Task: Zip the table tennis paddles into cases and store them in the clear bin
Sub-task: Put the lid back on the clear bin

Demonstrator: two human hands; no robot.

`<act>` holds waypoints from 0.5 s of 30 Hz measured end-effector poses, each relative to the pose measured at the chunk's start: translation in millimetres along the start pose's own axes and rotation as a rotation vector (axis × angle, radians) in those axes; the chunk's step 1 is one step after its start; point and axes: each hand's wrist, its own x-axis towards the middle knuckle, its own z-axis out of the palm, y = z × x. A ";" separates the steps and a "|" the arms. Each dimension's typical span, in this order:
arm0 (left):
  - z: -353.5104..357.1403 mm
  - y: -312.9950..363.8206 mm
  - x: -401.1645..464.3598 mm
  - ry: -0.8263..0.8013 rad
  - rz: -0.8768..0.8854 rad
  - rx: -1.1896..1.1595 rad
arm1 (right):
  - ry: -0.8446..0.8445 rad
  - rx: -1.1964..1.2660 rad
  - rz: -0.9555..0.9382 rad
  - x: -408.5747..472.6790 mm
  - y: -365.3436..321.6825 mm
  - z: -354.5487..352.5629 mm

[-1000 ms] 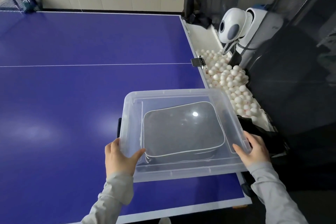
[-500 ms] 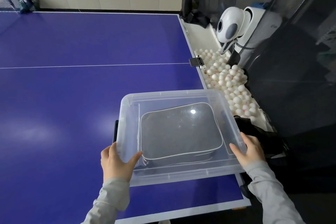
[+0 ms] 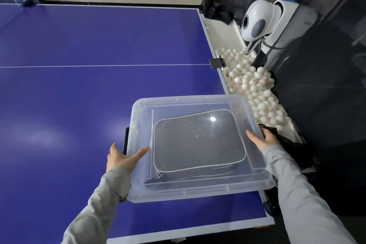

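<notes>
The lidded clear bin (image 3: pixel 200 144) sits at the blue counter's (image 3: pixel 79 85) near right corner, with a grey zipped case (image 3: pixel 198 140) inside. The left hand (image 3: pixel 122 157) lies flat on the bin's left edge, grip released; the right hand (image 3: pixel 263 137) rests likewise on the right edge.

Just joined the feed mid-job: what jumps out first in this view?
The clear bin, lid on, sits at the near right corner of the blue table, with a grey white-piped paddle case visible inside. The left hand and right hand rest on the bin's two sides. Beyond the table's right edge lies a heap of white balls below a white ball machine.
</notes>
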 end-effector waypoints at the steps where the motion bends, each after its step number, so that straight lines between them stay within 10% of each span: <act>1: 1.1 -2.2 2.1 -0.010 -0.027 -0.027 | -0.014 0.025 0.028 2.9 2.4 1.7; 15: 7.2 -2.5 -14.1 0.239 0.256 0.162 | 0.251 -0.076 -0.093 -6.9 6.8 7.0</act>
